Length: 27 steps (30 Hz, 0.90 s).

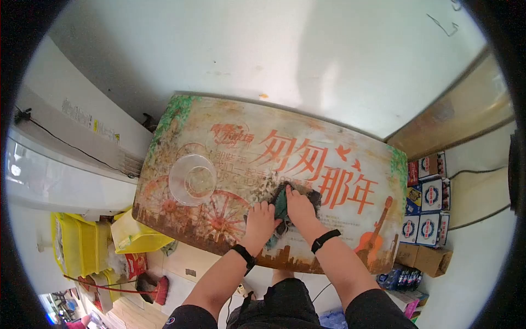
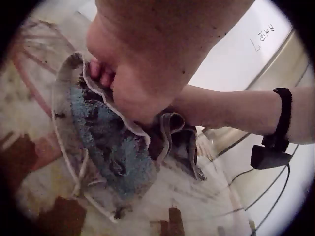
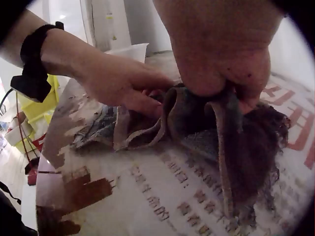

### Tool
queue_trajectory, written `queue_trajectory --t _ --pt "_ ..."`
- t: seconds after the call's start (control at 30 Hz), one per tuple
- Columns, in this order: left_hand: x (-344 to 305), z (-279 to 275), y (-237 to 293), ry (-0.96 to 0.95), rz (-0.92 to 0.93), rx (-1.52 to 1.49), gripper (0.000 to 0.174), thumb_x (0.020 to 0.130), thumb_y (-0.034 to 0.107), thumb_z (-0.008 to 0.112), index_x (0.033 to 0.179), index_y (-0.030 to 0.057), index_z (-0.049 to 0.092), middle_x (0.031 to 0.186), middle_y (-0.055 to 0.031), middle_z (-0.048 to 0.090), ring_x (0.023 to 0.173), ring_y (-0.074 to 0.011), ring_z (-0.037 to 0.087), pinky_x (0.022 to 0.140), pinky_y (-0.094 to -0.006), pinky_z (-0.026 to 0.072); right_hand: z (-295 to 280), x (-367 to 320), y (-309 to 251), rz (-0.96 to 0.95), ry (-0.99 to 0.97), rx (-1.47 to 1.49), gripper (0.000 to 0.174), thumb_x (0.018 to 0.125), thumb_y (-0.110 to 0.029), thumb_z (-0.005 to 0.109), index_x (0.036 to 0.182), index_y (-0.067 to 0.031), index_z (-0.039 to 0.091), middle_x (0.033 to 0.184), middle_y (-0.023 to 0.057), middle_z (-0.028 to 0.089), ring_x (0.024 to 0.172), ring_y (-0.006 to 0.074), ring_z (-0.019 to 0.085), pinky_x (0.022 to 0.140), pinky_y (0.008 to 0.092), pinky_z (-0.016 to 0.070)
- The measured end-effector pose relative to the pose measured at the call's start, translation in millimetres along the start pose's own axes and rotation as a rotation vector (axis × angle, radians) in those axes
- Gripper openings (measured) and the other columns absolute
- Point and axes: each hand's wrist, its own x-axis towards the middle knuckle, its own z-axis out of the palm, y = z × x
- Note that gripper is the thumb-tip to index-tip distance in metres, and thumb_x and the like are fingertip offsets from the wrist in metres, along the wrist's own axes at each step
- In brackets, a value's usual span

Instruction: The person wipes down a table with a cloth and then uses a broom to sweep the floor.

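A dirty grey-green rag [image 1: 281, 205] lies bunched on the printed tabletop [image 1: 241, 112], near its front edge. My left hand [image 1: 261, 223] grips the rag's left part with curled fingers. Close beside it, my right hand [image 1: 300, 208] grips the right part, with its fingers pointing away from me. In the left wrist view the rag [image 2: 115, 147] hangs in folds below the left hand [image 2: 142, 93], its pale hemmed edge showing. The right wrist view has the rag [image 3: 197, 142] pleated between both hands, and the right hand [image 3: 221, 64] hides some of its own fingers.
A clear round plastic tub [image 1: 173, 183] stands on the table's left half, where dark smudges cover the print. Yellow crates [image 1: 82, 241] and a red brush [image 1: 160, 290] are at lower left. Stacked cartons [image 1: 433, 227] line the right side; a white wall [image 1: 246, 49] is behind.
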Motion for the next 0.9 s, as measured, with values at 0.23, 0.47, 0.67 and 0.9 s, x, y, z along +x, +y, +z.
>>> queue_trajectory --t 0.23,0.47,0.67,0.9 --pt "29.9 -7.4 -41.3 0.071 -0.036 0.042 0.026 0.082 0.029 0.062 0.091 0.0066 0.053 0.091 -0.0097 0.053 0.09 -0.0276 0.055 0.072 -0.0387 0.0469 -10.7 62.7 -6.3 -0.067 0.193 0.032 0.054 0.087 -0.004 0.044 0.139 0.0013 0.032 0.107 0.019 0.055 0.091 0.0309 0.062 0.071 0.0365 0.0553" --pt "3.8 -73.6 -102.9 -0.62 0.277 -0.047 0.021 0.085 0.02 0.056 0.093 0.0006 0.059 0.083 -0.0189 0.064 0.077 -0.034 0.063 0.066 -0.0441 0.0504 -4.2 10.7 -24.1 -0.021 0.071 0.125 0.06 0.087 0.002 0.044 0.144 -0.0053 0.025 0.115 0.0213 0.048 0.089 0.0336 0.061 0.064 0.0389 0.0555" --pt "-48.4 -297.8 -181.0 -0.888 -0.062 -0.676 0.03 0.09 0.028 0.061 0.11 0.0053 0.057 0.104 -0.0033 0.064 0.093 -0.0124 0.058 0.081 -0.0274 0.0472 21.4 -79.1 -26.3 0.018 -0.062 0.166 0.058 0.087 0.001 0.041 0.143 -0.0058 0.027 0.114 0.022 0.047 0.087 0.0335 0.059 0.07 0.0398 0.0549" --pt "-37.3 -435.2 -196.0 -0.389 -0.213 0.019 0.021 0.087 0.021 0.06 0.098 0.0039 0.057 0.092 -0.006 0.065 0.083 -0.0172 0.062 0.073 -0.0311 0.0495 77.1 -138.2 -18.8 0.246 0.189 0.291 0.055 0.086 -0.006 0.052 0.138 -0.015 0.039 0.12 0.0204 0.042 0.097 0.0367 0.053 0.081 0.0441 0.0492"
